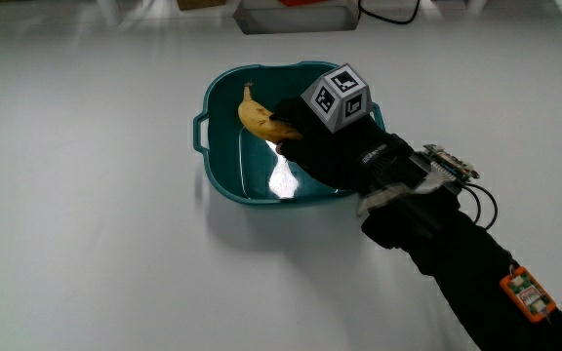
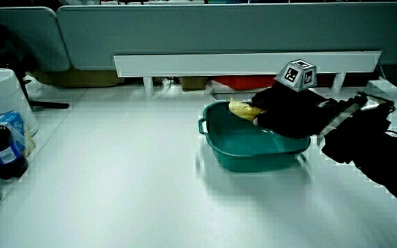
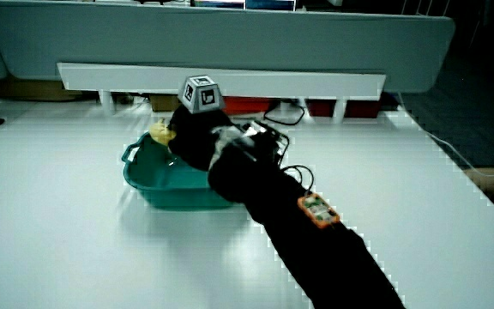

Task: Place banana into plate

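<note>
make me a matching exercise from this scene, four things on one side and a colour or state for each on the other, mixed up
Things:
1. banana
2. plate
3. hand
4. cube

Descriptions:
a. teal, with small handles
b. black and white pattern
c. yellow, held over the dish
d. black glove, fingers closed on the fruit

Pairs: 1-c, 2-a, 3-d, 4-b

The hand (image 1: pixel 328 148) in its black glove is turned palm down, with the patterned cube (image 1: pixel 339 97) riding on its back and facing upward. Its fingers (image 1: pixel 286 125) are curled closed around the banana (image 1: pixel 254 117), gripping it at one end. The wrist is bent slightly downward, and the forearm (image 1: pixel 457 258), sleeved in black, stretches back from the hand toward the person, sloping low over the counter (image 1: pixel 96 195). In both side views the hand (image 2: pixel 288 110) (image 3: pixel 191 137) sits lower than the cube.
</note>
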A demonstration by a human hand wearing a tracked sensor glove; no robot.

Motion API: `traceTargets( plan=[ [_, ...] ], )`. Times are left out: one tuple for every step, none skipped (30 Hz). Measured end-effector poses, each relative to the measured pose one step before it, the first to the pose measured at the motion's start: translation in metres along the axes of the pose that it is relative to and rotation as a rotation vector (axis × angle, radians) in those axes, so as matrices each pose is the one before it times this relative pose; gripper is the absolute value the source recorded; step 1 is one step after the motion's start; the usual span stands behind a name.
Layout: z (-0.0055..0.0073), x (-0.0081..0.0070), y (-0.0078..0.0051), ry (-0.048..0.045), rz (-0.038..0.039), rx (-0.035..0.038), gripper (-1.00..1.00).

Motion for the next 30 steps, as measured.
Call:
traceTargets(
  plan=[
    [-0.00335, 0.00161, 0.00312, -0.00848, -0.01151, -0.00509, 0.0],
    [-0.00078, 0.00011, 0.00144, 0.01048, 0.00098, -0.01643, 0.0],
    [-0.00459, 0.00237, 0.00221, -0.00142, -0.00576, -0.00487, 0.0],
    [-0.00083, 0.00032, 0.00026, 0.00562, -0.00853, 0.00074, 0.0],
    [-0.00393, 0.00251, 0.00206, -0.00234, -0.0076, -0.00608, 0.0],
    [-0.00341, 0.00225, 0.002, 0.00001, -0.00689, -0.0076, 0.0],
    [-0.00201, 0.00147, 0.00136, 0.00456, -0.00489, -0.00808, 0.0],
    [-0.00258, 0.0017, 0.00174, 0.01214, 0.00095, -0.00964, 0.0],
    [-0.00082, 0.00056, 0.00052, 0.00581, -0.01077, -0.00018, 0.0],
    [-0.00307, 0.0017, 0.00196, 0.00597, -0.00924, -0.00764, 0.0],
    [-0.00461, 0.00249, 0.00313, 0.00356, -0.00657, -0.01782, 0.0],
    [-0.00185, 0.00037, 0.00117, -0.00508, -0.00388, -0.00616, 0.0],
    [-0.00274, 0.00173, 0.00151, 0.00132, -0.01287, -0.01064, 0.0],
    [-0.00332, 0.00218, 0.00164, 0.00564, -0.00533, -0.00929, 0.0],
    [-0.00389, 0.00237, 0.002, -0.00603, -0.00716, -0.01483, 0.0],
    [-0.00204, 0.00112, 0.00076, 0.00036, -0.01379, 0.00068, 0.0],
    [-0.00296, 0.00089, 0.00164, 0.00589, 0.00284, -0.01677, 0.0],
    [-0.00194, 0.00009, 0.0008, -0.01339, -0.00858, -0.00135, 0.0],
    [-0.00357, 0.00101, 0.00203, 0.00115, 0.00396, -0.01081, 0.0],
    [-0.00114, -0.00051, 0.00001, -0.0065, -0.00668, -0.00642, 0.0],
    [-0.00387, 0.002, 0.00248, 0.01131, -0.00788, -0.01001, 0.0],
    [-0.00117, 0.0006, 0.00052, -0.00319, -0.00558, -0.00757, 0.0],
    [-0.00288, 0.00245, 0.00203, 0.00192, -0.00872, -0.00844, 0.0],
    [-0.00342, 0.00298, 0.00259, -0.00599, -0.01492, -0.01064, 0.0],
    [0.00067, -0.00001, -0.0006, 0.0025, -0.00262, -0.00149, 0.0],
    [-0.00165, 0.0015, 0.00172, 0.00362, -0.00181, -0.00688, 0.0],
    [-0.00105, 0.00075, 0.00095, 0.00326, -0.00218, -0.0085, 0.0],
    [-0.00106, 0.00071, 0.0005, -0.00642, -0.00815, -0.00114, 0.0],
    [-0.00211, 0.00112, 0.00141, -0.00033, -0.00831, -0.00516, 0.0],
    [-0.00086, -0.00056, 0.00078, -0.00561, 0.00848, -0.00814, 0.0]
  ],
)
